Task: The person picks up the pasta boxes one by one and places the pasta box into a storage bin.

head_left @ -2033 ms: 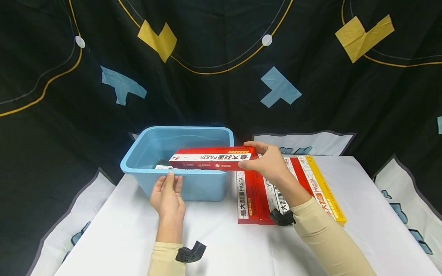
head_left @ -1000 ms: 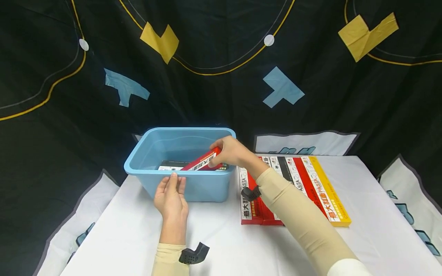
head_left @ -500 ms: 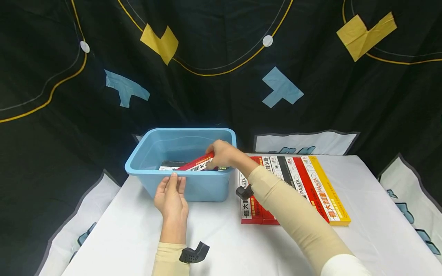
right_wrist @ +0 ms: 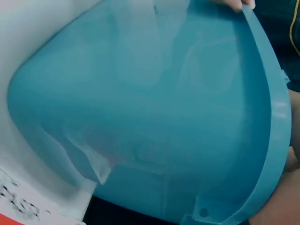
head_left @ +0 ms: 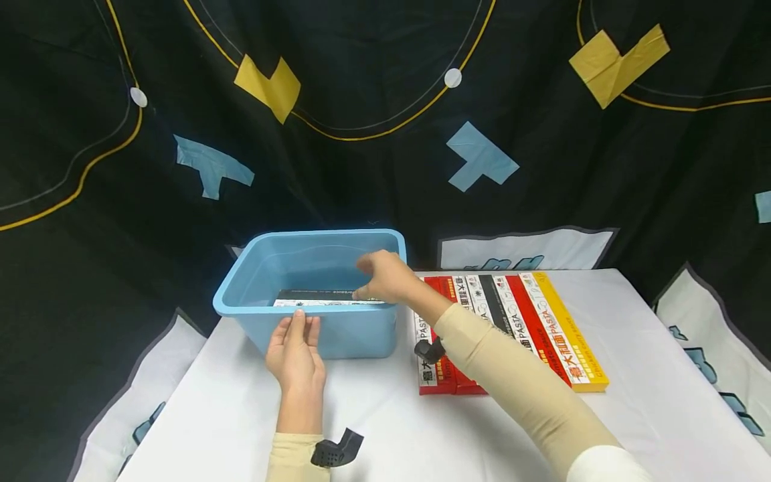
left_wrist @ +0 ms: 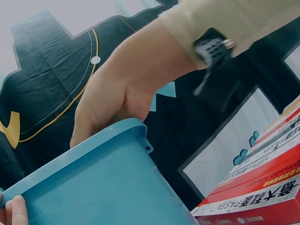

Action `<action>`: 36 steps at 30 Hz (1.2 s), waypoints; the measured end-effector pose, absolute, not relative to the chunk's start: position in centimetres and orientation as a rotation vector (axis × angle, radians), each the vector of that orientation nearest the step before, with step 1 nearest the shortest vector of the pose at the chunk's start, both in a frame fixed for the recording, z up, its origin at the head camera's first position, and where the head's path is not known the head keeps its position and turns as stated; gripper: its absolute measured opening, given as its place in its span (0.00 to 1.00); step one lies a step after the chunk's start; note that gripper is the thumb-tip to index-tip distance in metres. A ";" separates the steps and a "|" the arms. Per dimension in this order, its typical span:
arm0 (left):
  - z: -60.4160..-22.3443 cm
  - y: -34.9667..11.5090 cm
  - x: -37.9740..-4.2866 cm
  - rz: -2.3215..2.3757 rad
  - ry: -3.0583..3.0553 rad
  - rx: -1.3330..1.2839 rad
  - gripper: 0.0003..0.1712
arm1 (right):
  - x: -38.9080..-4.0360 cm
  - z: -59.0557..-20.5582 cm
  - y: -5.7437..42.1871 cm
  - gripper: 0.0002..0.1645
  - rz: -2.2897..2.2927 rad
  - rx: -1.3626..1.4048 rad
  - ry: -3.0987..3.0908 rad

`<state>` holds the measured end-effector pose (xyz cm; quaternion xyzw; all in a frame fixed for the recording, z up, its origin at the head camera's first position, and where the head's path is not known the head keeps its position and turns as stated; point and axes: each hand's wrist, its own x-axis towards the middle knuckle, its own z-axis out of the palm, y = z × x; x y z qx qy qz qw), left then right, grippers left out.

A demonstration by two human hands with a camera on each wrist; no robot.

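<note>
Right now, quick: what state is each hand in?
Left hand: closed, gripping the blue bin's near rim.
Right hand: open, thumb and fingers apart, nothing visible between them.

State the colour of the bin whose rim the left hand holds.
Plain light blue; the bin shows best in the head view.

Backed by a black cloth (head_left: pixel 385 181) with soft creases, marked with curving yellow lines (head_left: pixel 349 139), thin grey lines (head_left: pixel 346 128), white dots (head_left: pixel 453 77), yellow patches (head_left: pixel 610 72) and pale blue patches (head_left: pixel 480 157). Bordered low down with white, dark-edged panels (head_left: pixel 512 250) carrying blue marks (head_left: pixel 530 263). Fronted by a white surface (head_left: pixel 409 442), evenly lit.
</note>
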<state>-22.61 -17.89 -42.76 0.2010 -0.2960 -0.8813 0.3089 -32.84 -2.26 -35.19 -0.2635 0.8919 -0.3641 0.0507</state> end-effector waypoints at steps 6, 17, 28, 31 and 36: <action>-42.6 -18.1 -22.5 -2.333 -0.787 0.527 0.18 | -31.9 -35.7 0.8 0.31 -1.592 -0.706 2.565; -42.9 -17.7 -22.4 -2.341 -0.794 0.528 0.17 | -30.0 -37.2 9.9 0.29 -1.798 -0.577 2.564; -42.6 -17.9 -22.8 -2.357 -0.764 0.513 0.19 | -26.7 -38.4 18.9 0.32 -1.897 -0.445 2.704; -42.6 -17.8 -22.8 -2.360 -0.761 0.527 0.19 | -25.7 -38.2 21.0 0.34 -1.824 -0.346 2.808; -42.7 -17.7 -22.8 -2.355 -0.770 0.542 0.18 | -24.0 -39.0 24.2 0.42 -1.581 -0.115 2.969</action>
